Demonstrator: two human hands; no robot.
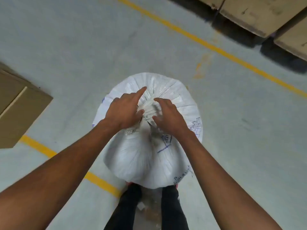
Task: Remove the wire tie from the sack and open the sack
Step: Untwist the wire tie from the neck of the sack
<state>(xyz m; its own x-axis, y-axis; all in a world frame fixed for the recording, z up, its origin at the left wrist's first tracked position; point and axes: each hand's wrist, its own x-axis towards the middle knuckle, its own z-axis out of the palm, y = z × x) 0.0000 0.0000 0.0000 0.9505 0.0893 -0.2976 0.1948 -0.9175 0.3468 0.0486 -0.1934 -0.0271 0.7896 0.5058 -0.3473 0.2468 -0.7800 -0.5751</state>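
Both hands (126, 112) at white sack's (142, 155) bunched, pleated neck.

Your left hand (123, 112) and right hand (167, 116) are bare: no gloves, rings or watch showing. Both forearms are uncovered to the frame edge, no sleeves in view. At 6 o'clock you wear black trousers (146, 211), two dark legs. A bit of pink or red footwear (177, 185) peeks out, too small to tell more.
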